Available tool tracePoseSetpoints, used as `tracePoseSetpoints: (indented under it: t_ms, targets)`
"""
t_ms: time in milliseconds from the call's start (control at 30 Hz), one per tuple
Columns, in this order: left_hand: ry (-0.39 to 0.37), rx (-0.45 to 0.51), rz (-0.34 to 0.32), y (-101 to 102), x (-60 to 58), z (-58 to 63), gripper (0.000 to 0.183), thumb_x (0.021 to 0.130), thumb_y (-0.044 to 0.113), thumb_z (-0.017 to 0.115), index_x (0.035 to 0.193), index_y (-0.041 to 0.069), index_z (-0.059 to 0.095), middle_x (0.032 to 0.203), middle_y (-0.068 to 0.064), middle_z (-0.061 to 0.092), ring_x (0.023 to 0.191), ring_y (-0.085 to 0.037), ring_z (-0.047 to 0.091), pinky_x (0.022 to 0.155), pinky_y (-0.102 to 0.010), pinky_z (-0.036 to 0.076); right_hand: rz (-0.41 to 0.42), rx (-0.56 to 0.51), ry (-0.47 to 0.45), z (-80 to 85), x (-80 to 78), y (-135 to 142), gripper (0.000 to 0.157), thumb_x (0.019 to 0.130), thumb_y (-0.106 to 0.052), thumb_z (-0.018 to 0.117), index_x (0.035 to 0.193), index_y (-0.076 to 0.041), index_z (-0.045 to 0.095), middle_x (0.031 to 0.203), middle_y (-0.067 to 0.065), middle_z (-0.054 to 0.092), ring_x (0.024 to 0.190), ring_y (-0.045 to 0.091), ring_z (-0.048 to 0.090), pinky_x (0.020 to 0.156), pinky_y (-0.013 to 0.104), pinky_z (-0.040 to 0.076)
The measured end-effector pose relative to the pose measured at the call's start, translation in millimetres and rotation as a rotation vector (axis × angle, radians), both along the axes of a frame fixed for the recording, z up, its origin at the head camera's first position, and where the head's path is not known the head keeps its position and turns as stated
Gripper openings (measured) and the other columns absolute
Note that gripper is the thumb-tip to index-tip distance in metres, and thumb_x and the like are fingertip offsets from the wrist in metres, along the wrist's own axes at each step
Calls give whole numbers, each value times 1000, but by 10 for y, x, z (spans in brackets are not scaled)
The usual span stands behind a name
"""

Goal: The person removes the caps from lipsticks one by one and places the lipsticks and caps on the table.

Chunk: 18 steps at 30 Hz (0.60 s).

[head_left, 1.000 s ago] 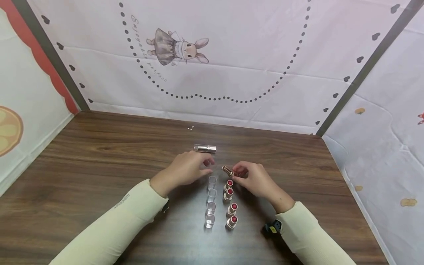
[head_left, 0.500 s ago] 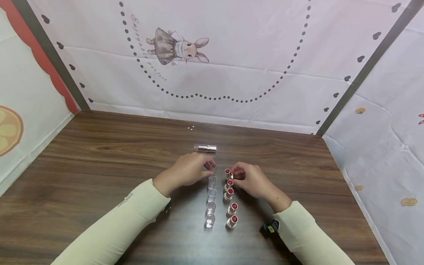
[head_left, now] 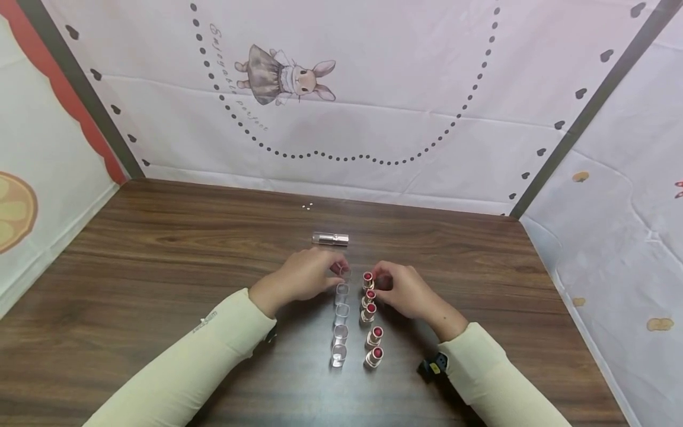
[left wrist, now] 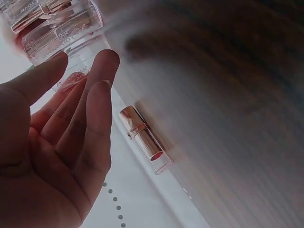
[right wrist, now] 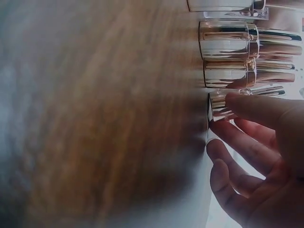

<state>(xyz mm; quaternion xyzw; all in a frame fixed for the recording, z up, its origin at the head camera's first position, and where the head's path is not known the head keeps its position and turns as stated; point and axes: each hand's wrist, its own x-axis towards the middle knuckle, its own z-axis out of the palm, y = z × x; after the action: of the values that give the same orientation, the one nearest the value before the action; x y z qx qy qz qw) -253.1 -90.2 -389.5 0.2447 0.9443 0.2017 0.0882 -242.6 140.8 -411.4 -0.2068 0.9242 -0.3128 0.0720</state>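
In the head view my left hand point(head_left: 305, 274) holds a clear lipstick cap point(head_left: 345, 273) at the far end of a row of upright clear caps point(head_left: 341, 314). The left wrist view shows thumb and fingertips around that see-through cap point(left wrist: 78, 66). Opposite, my right hand point(head_left: 407, 289) pinches the gold base of an uncapped lipstick point(head_left: 368, 279), its red tip facing up. From the right wrist, the thumb and fingers grip this lipstick point(right wrist: 221, 107) low, right at the tabletop. It is the farthest of a row of upright lipsticks point(head_left: 375, 336).
A capped lipstick point(head_left: 331, 239) lies on its side beyond both rows. Several tiny white bits point(head_left: 307, 206) are farther back on the brown wooden table point(head_left: 453, 243). A printed cloth wall point(head_left: 373, 107) rises behind, with cloth panels at both sides.
My right hand has turned the tilted lipstick upright and set it at the far end of its row. The left hand has moved slightly right, with a cap showing at its fingertips.
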Motion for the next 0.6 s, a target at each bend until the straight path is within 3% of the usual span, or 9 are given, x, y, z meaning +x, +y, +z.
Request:
tracePoseSetpoints:
  t_ms: [200, 433, 600]
  targets:
    - [-3, -11, -12, 0, 1, 8, 27, 89, 28, 75, 115, 21, 70, 109, 6, 75, 108, -17, 69, 96, -48, 50, 23, -2, -15, 10, 7, 23, 24, 83, -8, 78, 105, -11, 68, 81, -1, 69, 71, 7, 60, 66, 26, 50]
    - [-5, -35, -30, -23, 1, 48, 34, 89, 24, 76, 122, 21, 68, 113, 4, 74, 112, -19, 68, 96, -48, 51, 39, 12, -5, 12, 2, 41, 23, 83, -10, 78, 104, -13, 68, 81, -1, 68, 72, 8, 59, 65, 26, 50]
    - [57, -70, 23, -48, -41, 129, 30, 92, 24, 72, 122, 21, 68, 110, 3, 75, 106, -21, 69, 88, -48, 53, 59, 30, 11, 13, 11, 56, 24, 85, -12, 78, 107, -11, 69, 85, 0, 69, 75, 8, 60, 69, 26, 50]
